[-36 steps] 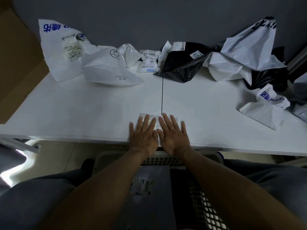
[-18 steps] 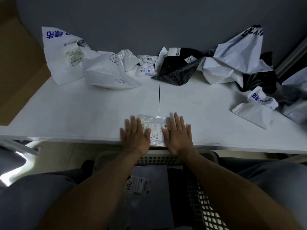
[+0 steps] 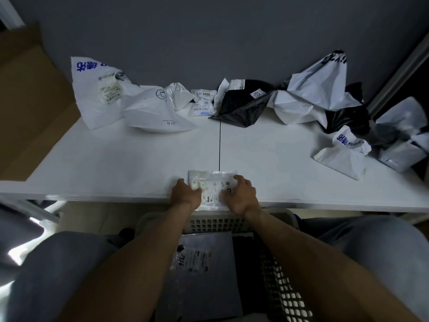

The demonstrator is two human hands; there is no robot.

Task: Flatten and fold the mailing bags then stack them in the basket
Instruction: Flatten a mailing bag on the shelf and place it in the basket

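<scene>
At table (image 3: pixel 116 159) edge | left hand (image 3: pixel 185 192) and right hand (image 3: pixel 242 194) grip folded bag (image 3: pixel 212 188) by its sides | risk: slick plastic may spring open on the way into basket (image 3: pixel 220 223)

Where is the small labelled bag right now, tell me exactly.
In the head view, the small labelled bag lies centred at the near edge of the table, gripped between the left hand and right hand, just above the basket.
</scene>
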